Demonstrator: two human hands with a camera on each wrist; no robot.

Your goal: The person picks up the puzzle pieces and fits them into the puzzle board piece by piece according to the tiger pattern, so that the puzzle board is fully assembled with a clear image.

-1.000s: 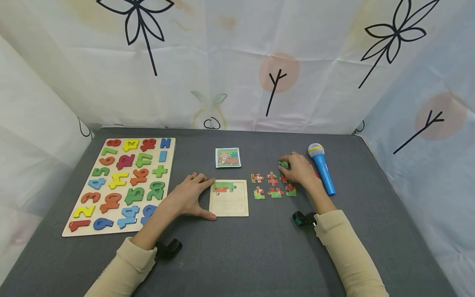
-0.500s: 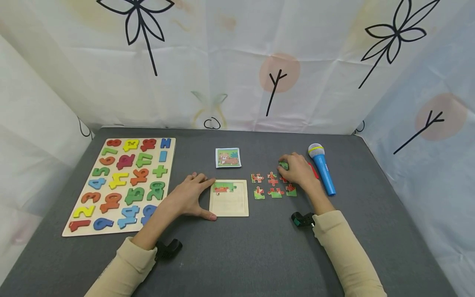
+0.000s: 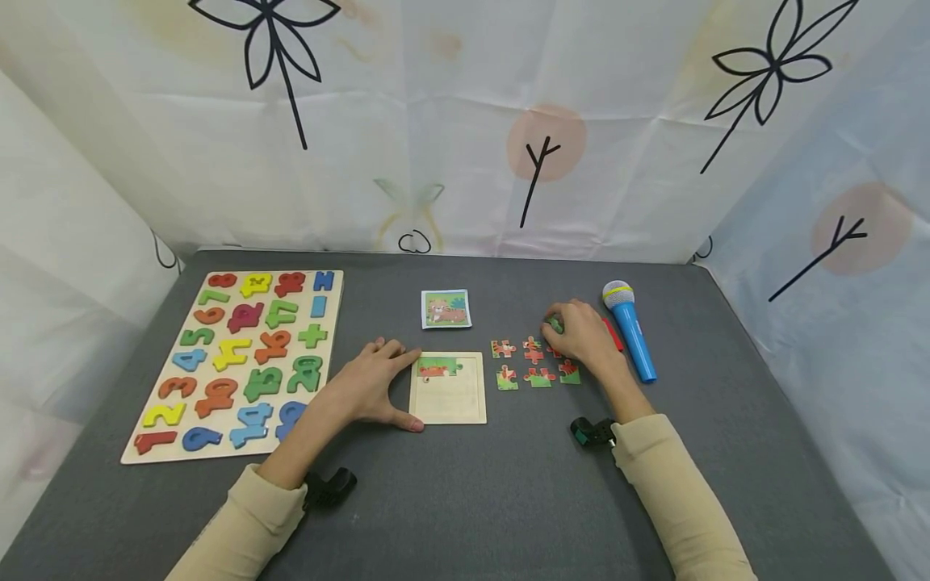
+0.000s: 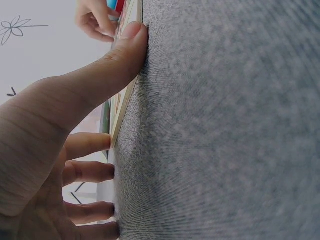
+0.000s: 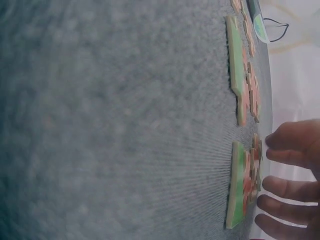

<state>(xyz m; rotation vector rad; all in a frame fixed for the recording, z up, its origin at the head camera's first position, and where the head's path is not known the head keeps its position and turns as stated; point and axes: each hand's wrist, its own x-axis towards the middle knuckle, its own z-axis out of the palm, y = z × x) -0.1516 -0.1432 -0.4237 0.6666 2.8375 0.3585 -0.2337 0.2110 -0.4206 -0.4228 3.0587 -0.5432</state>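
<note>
In the head view a square wooden puzzle tray (image 3: 447, 403) lies in the middle, with a green and red section (image 3: 437, 368) fitted at its upper left. My left hand (image 3: 370, 386) rests at its left side, thumb at the near corner and index fingertip at the far one; the left wrist view shows the thumb (image 4: 131, 42) against the tray's edge, fingers extended. My right hand (image 3: 581, 331) pinches a green puzzle piece (image 3: 556, 324), mostly covered by its fingers. Below lie several loose puzzle pieces (image 3: 540, 377), a few partly behind the hand.
A blue toy microphone (image 3: 632, 335) lies right of my right hand, beside a red object (image 3: 613, 332) partly hidden by it. A small picture card (image 3: 446, 309) sits beyond the tray. On the left is a large number board (image 3: 240, 363) with coloured numerals.
My right hand has shifted slightly left, and its fingers now cover more of the green puzzle piece. The left hand and the tray have stayed put.
</note>
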